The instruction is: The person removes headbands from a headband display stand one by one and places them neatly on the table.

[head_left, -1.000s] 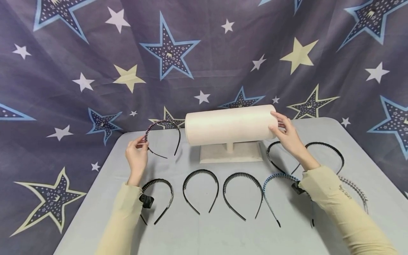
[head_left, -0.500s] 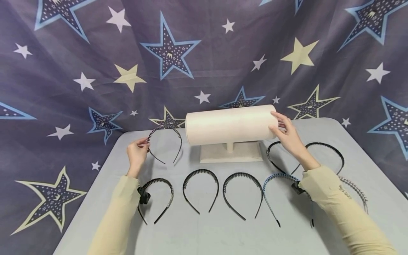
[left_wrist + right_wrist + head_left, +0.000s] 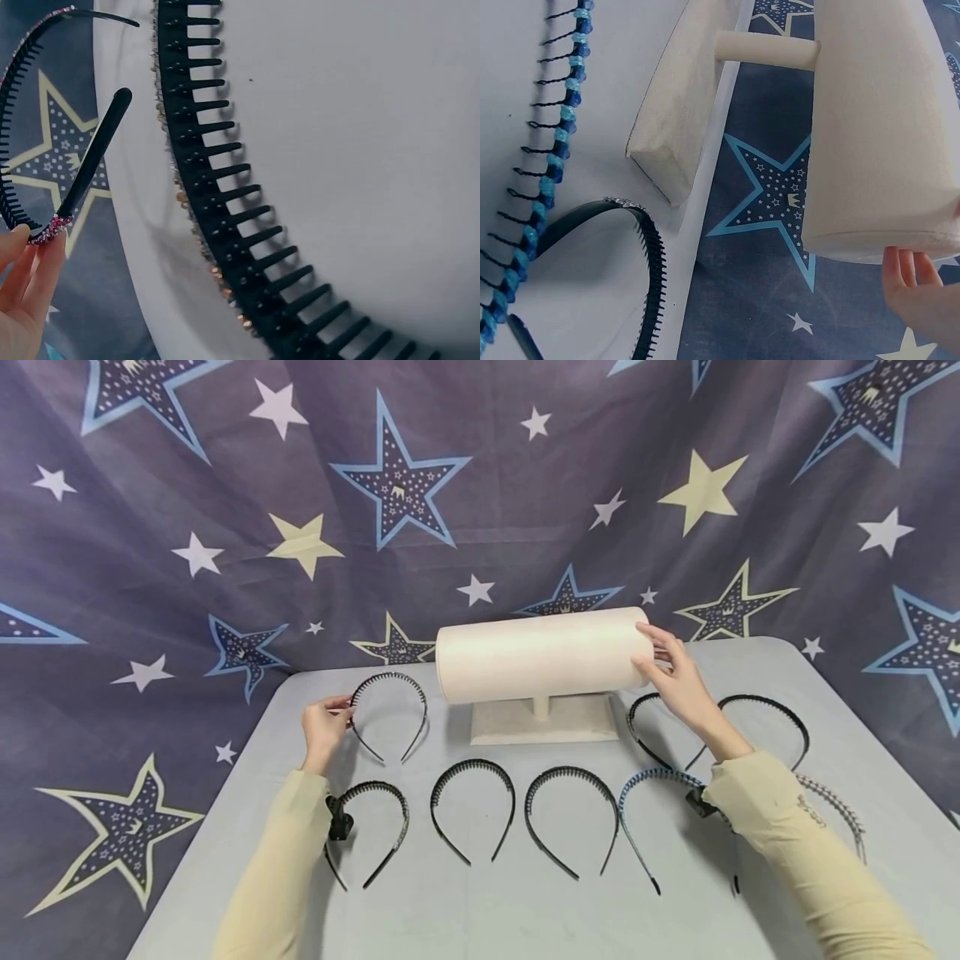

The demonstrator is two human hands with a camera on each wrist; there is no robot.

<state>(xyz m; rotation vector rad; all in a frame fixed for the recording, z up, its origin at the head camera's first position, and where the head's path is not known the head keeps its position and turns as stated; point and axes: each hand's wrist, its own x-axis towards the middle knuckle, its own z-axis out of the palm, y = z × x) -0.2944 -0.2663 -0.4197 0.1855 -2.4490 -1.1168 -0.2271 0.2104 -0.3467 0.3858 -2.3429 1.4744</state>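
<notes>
My left hand point(image 3: 327, 731) pinches the left side of a toothed black headband point(image 3: 390, 675) at the far left of the table. The left wrist view shows pink-red rhinestones on this headband point(image 3: 52, 229) near my fingertips. Its tips point down towards the table; whether they touch it I cannot tell. My right hand point(image 3: 681, 681) holds the right end of a cream cylindrical display stand point(image 3: 543, 653), thumb on the front and fingers at the end rim. In the right wrist view several fingers point(image 3: 911, 270) rest against that end. The roll sits level on a post above a flat base point(image 3: 543, 727).
In front lie a headband with beaded trim point(image 3: 375, 787), two dark headbands point(image 3: 474, 764) point(image 3: 572, 771) and a blue-beaded one point(image 3: 633, 785). Beneath and beside my right arm are more headbands, including a black one point(image 3: 772, 700) and a pale one point(image 3: 840, 806). A starry curtain point(image 3: 480, 510) hangs behind.
My left hand has lowered the headband and brought it nearer, shifting slightly right. The headband has turned more upright to the view. My right hand and the stand stay put.
</notes>
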